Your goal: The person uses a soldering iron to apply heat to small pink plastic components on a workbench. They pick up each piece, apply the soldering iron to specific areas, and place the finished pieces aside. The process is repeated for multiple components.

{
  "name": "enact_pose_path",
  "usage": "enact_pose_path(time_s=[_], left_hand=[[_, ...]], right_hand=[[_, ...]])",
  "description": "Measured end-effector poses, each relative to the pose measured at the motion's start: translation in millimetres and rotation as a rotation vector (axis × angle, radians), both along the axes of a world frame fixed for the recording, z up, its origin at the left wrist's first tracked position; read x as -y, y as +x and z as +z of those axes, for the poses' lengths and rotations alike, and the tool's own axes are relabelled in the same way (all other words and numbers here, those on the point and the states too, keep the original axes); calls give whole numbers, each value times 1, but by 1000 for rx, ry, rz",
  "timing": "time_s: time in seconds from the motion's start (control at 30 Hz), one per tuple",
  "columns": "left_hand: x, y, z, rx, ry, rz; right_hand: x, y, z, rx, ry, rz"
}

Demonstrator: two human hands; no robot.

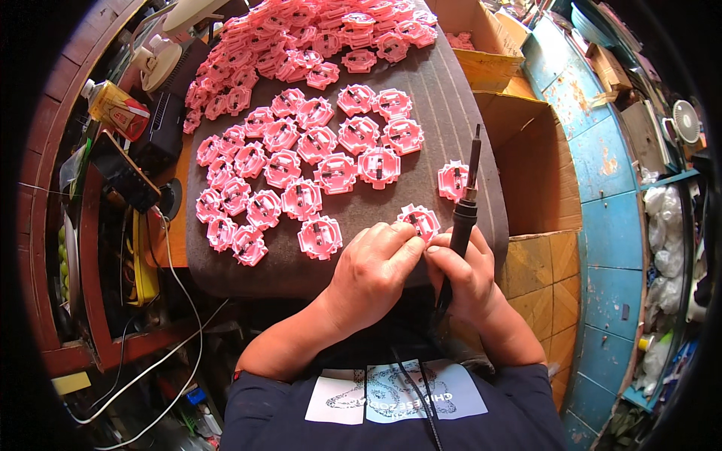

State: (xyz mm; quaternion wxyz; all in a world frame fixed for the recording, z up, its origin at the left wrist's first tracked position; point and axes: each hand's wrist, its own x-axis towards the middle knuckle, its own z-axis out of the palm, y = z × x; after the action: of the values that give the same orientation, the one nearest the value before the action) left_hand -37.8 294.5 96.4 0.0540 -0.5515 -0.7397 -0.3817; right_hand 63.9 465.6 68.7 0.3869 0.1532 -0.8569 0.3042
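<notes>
My left hand (376, 270) is closed with its fingertips on the near edge of a pink plastic piece (416, 219) that has a dark part inside. My right hand (466, 274) is wrapped round a black soldering iron (464, 224), tip pointing up, and its fingertips meet the same piece beside my left fingers. Just beyond them another pink piece (452, 180) lies alone. Several similar pieces (316, 143) are spread over the dark work surface (210, 263), with a dense heap of them (301, 34) at the far side.
Cardboard boxes (534, 173) stand right of the work surface, beside blue cabinets (605, 240). On the left are a propped phone (120, 169), a yellow-liquid bottle (116, 109), a white lamp (158, 60) and loose cables (184, 270). A small white fan (684, 120) sits at far right.
</notes>
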Motion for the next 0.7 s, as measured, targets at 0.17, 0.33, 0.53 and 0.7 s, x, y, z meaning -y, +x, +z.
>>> enact_pose_path(time_s=[0.17, 0.33, 0.53, 0.7], left_hand=[[0, -1, -7, 141, 76, 9], [-1, 5, 6, 318, 2, -4], [-7, 1, -3, 313, 27, 33], [-9, 0, -3, 320, 75, 62]], right_hand=[[2, -5, 3, 35, -139, 8], [9, 0, -7, 114, -380, -22], [10, -1, -8, 108, -434, -46], [13, 0, -12, 135, -434, -72]])
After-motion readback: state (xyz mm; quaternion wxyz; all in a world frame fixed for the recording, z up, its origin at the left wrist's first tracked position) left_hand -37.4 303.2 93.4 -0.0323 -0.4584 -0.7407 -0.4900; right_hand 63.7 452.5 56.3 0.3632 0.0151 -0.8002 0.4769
